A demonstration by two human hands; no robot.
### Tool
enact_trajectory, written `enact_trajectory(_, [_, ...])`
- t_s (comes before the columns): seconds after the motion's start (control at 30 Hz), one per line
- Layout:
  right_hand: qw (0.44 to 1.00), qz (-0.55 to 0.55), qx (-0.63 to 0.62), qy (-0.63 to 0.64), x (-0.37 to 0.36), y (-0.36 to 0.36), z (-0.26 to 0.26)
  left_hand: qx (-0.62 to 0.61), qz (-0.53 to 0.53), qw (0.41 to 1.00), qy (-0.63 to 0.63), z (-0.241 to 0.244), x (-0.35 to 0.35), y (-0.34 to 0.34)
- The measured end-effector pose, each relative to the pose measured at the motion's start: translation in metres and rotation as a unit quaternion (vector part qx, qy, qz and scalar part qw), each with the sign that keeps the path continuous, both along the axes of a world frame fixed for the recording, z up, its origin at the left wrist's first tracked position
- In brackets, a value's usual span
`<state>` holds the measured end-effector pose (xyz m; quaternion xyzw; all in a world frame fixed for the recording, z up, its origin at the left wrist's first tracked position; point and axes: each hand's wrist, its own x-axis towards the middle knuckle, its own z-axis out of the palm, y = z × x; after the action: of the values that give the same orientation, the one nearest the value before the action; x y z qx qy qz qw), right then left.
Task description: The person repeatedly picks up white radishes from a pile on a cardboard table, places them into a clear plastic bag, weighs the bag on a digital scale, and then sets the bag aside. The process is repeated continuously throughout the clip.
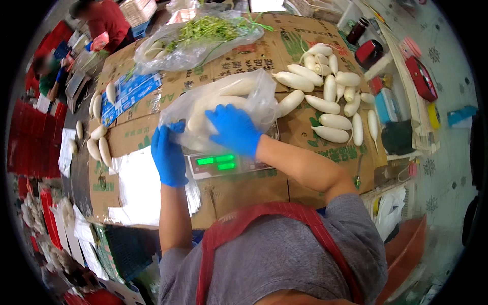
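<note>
A clear plastic bag point(263, 85) with several white radishes point(238, 85) inside lies on a digital scale point(249, 164) with lit green displays. At the bag's left edge, my blue-gloved left hand point(167, 156) has its fingers closed on the plastic. My right hand point(236, 129), gloved the same, lies over the radishes on top of the bag. Its palm side is hidden, so I cannot tell how firmly it grips. The bag covers most of the scale's weighing plate. White sheets or flat bags point(139, 187) lie beside my left forearm.
Loose white radishes point(329, 93) are heaped at right, with more point(101, 146) at left. Cardboard point(305, 171) covers the table. Behind stands a bag of leafy greens point(207, 30). A shelf point(381, 70) borders the right side. Two people point(108, 24) are at far left.
</note>
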<state>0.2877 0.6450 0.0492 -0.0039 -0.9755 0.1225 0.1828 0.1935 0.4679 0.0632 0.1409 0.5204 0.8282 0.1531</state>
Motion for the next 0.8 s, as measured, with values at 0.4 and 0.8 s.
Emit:
enact_trajectory(0.4, [0.813, 0.033, -0.507, 0.285, 0.052, 0.013, -0.027, 0.044, -0.021, 0.998, 0.050, -0.042, -0.015, -0.021])
enact_trajectory(0.8, [0.870, -0.363, -0.331, 0.025, 0.219, 0.154, -0.155, 0.014, -0.063, 0.998, 0.005, -0.049, -0.006, -0.019])
